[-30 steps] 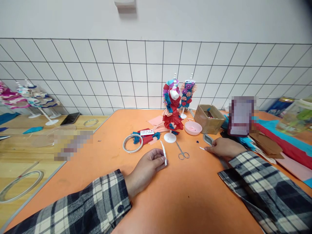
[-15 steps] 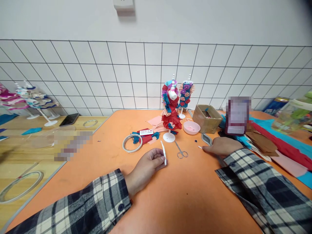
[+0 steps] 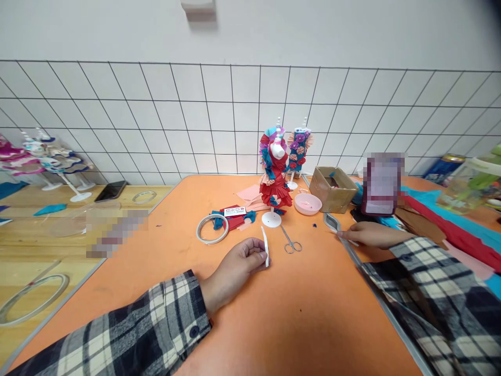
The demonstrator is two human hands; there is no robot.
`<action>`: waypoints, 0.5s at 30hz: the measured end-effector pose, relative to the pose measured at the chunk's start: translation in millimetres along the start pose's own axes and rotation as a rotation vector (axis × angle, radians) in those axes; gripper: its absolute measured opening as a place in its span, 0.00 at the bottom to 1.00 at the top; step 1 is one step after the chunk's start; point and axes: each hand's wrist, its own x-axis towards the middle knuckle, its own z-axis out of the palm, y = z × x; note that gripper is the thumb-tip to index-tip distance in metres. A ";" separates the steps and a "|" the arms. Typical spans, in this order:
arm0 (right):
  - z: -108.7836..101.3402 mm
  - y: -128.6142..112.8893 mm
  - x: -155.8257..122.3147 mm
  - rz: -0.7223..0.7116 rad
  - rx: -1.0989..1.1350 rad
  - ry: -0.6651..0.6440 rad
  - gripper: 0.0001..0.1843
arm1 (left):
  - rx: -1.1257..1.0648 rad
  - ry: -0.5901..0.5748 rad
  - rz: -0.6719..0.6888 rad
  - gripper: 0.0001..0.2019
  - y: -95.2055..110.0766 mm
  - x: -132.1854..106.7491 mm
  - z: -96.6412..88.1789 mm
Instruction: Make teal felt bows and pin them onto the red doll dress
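My left hand (image 3: pixel 245 261) pinches a narrow white strip (image 3: pixel 265 245), which stands up from between thumb and fingers over the orange table. My right hand (image 3: pixel 370 235) is over the table's right edge, fingers pressed together and pointing left; whatever is between the fingertips is too small to make out. A grey curved object (image 3: pixel 332 222) lies just beyond those fingertips. Small scissors (image 3: pixel 293 246) rest between my hands, tips away from me. Behind them a dress form in a ruffled red dress (image 3: pixel 276 193) stands upright on its white base.
A tape roll (image 3: pixel 212 230) lies left of centre by red and teal fabric scraps (image 3: pixel 234 223). Toward the back are a pink bowl (image 3: pixel 308 204), a cardboard box (image 3: pixel 333 189) and a second dress form (image 3: pixel 299 154). A phone (image 3: pixel 382 185) and fabric lengths (image 3: pixel 450 224) occupy the right.
My right hand has drawn back to the right, away from the grey curved object. The small white bit at its fingertips no longer shows clearly. My left hand has barely moved.
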 end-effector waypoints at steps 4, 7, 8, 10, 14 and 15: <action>-1.7 6.4 2.7 -0.005 0.087 -0.129 0.20 | 0.010 -0.006 0.002 0.09 -1.1 0.9 -0.8; -0.3 8.7 9.2 -0.026 0.070 -0.122 0.16 | 0.021 -0.012 0.006 0.09 -1.9 1.4 -1.7; -0.2 9.1 10.6 -0.035 0.072 -0.135 0.16 | 0.029 -0.015 0.007 0.09 -2.1 1.6 -2.1; -1.3 9.0 10.9 -0.050 0.088 -0.184 0.16 | 0.049 -0.022 0.010 0.09 -2.3 1.9 -2.7; -6.1 0.7 2.8 -0.049 0.098 -0.290 0.15 | 0.079 -0.032 0.018 0.08 -2.0 2.3 -2.9; -7.1 -3.2 0.5 -0.038 0.084 -0.297 0.15 | 0.081 -0.031 0.019 0.08 -1.8 2.4 -2.7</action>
